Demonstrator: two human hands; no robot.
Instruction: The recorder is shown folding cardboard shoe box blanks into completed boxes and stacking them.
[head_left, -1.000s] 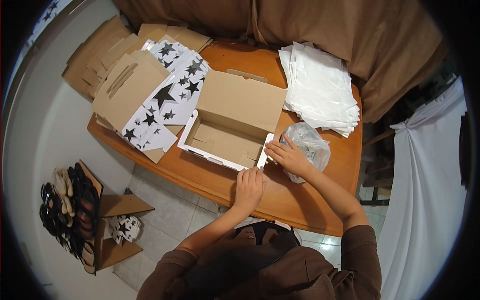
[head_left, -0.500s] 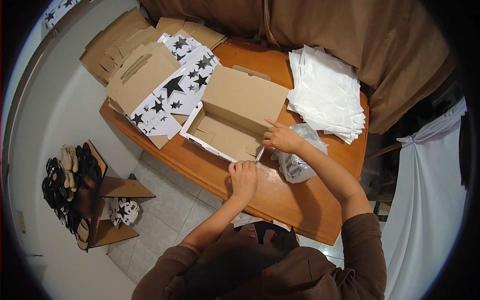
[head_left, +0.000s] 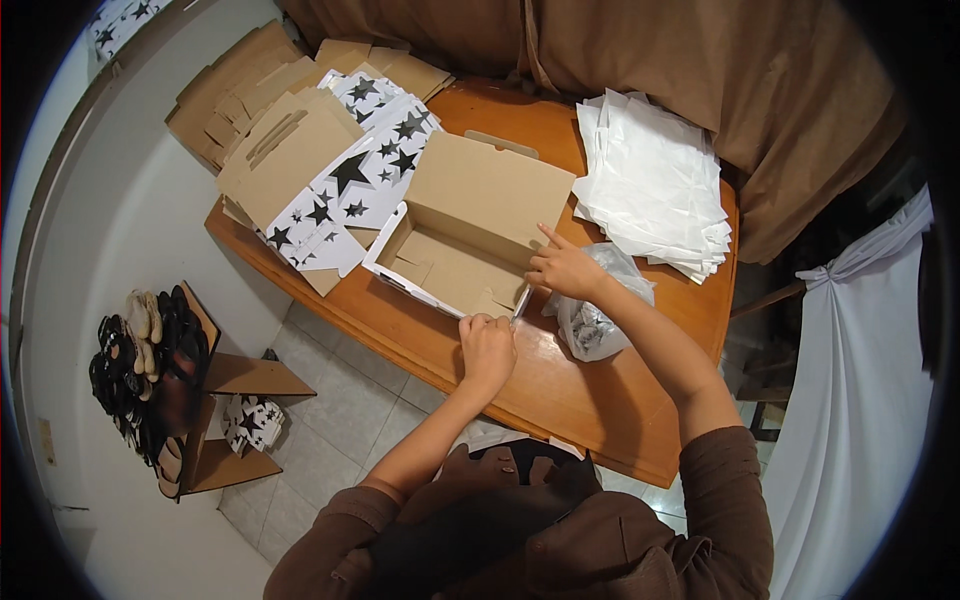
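A brown-lined cardboard box [head_left: 455,262] stands on the wooden table with its lid raised at the back. Its inside shows bare board with small cut flaps folded at the bottom. My left hand [head_left: 487,352] is closed on the front wall near the right corner, fingertips curled over the rim. At the right side wall, my right hand [head_left: 563,270] grips the edge with bent fingers while its index finger points out toward the lid. Part of the right wall is hidden behind my fingers. Just right of that hand lies a clear plastic bag [head_left: 598,325] with greyish contents.
Flat cardboard blanks [head_left: 290,150], some white with black stars, pile up on the left of the table [head_left: 590,410]. White paper sheets [head_left: 650,185] are stacked at the back right. A rack [head_left: 205,400] of sandals stands on the floor at left. Brown curtains [head_left: 640,45] hang behind.
The view has shifted slightly. Both hands keep nearly the same places on the box, which has not visibly changed.
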